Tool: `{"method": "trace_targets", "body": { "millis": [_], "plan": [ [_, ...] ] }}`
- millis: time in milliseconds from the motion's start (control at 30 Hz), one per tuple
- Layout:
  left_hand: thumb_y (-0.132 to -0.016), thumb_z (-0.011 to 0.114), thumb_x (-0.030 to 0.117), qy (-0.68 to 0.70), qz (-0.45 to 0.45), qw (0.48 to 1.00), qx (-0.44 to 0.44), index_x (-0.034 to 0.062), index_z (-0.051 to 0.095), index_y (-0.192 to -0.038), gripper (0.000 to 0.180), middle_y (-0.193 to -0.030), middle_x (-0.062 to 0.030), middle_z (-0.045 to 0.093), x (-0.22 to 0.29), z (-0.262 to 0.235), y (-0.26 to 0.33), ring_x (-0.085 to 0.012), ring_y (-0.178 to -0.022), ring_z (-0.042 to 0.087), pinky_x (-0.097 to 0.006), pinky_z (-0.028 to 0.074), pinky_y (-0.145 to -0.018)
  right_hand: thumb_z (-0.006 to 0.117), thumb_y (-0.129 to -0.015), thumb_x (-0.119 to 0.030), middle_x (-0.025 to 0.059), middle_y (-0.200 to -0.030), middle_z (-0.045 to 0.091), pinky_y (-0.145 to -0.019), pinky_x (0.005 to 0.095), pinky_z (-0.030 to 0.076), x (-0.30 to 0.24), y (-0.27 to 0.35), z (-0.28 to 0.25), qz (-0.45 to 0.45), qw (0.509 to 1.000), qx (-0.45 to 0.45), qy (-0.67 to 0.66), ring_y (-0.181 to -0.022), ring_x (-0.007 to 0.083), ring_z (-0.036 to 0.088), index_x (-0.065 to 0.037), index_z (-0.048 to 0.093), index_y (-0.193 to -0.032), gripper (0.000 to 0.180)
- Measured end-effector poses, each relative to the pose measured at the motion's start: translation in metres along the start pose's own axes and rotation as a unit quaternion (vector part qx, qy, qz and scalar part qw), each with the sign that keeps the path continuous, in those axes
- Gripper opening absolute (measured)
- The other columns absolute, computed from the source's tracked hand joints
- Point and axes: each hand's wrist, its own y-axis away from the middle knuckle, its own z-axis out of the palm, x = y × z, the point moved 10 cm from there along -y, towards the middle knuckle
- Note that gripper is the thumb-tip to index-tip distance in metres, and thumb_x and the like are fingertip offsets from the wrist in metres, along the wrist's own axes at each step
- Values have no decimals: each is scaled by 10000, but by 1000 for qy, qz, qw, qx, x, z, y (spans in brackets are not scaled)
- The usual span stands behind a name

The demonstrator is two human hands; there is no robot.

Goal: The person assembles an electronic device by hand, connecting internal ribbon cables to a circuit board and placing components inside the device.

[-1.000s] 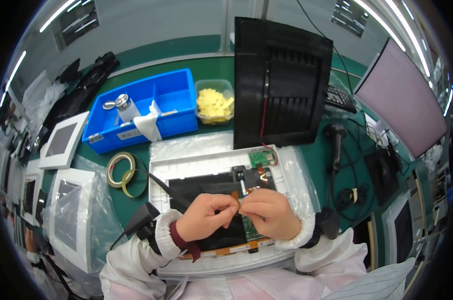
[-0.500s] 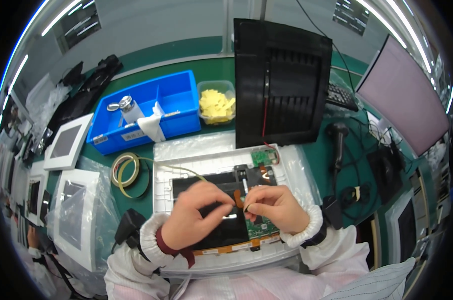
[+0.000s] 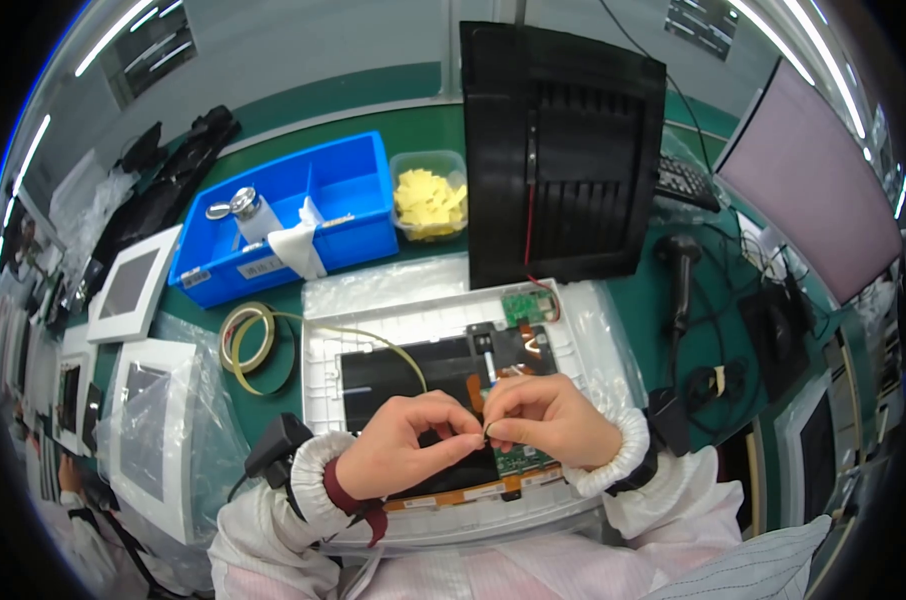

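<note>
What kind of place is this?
Probably an electronics assembly workbench in a factory: an opened white display casing with a green circuit board, a blue parts bin, and more white-framed screens stacked nearby.

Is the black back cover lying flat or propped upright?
Propped upright: the black back cover stands behind the white frame, its ribbed inner face showing.

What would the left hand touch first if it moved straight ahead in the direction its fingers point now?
Most likely the right hand. The left hand points its fingertips to the right, and they already meet the right hand's fingertips above the dark panel. Exact depth is unclear.
</note>
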Motion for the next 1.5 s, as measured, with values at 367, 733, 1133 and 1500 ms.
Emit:
{"method": "trace_targets", "body": {
  "millis": [367,733,1133,1500],
  "plan": [
    [-794,635,81,11,-16,1000,-9,8,639,-830,81,-780,-41,572,-2,2,-1,-72,-664,519,-192,400,-574,581,-819,-6,46,-802,540,-608,199,447,-2,0,0,-4,1000,4,23,-682,91,519,37,594,-842,50],
    [-775,634,58,40,-25,996,71,-8,621,-824,83,-768,-38,582,-7,-9,2,-71,-681,523,-196,417,-592,643,-746,5,64,-776,562,-536,214,437,-52,16,1,-194,910,129,343,-640,128,547,14,617,-819,78],
    [-711,650,20,-140,68,982,110,4,626,-772,68,-738,-73,605,20,-7,1,-152,-652,553,-237,442,-568,636,-722,11,94,-752,585,-494,246,441,-45,15,7,-188,903,116,368,-612,178,561,30,621,-809,90],
    [-691,647,7,-184,104,970,123,2,621,-764,77,-736,-94,607,26,-4,2,-193,-647,570,-263,451,-557,630,-686,15,72,-713,596,-436,218,436,-40,14,0,-166,906,147,360,-564,152,562,21,624,-763,78]
  ]
}}
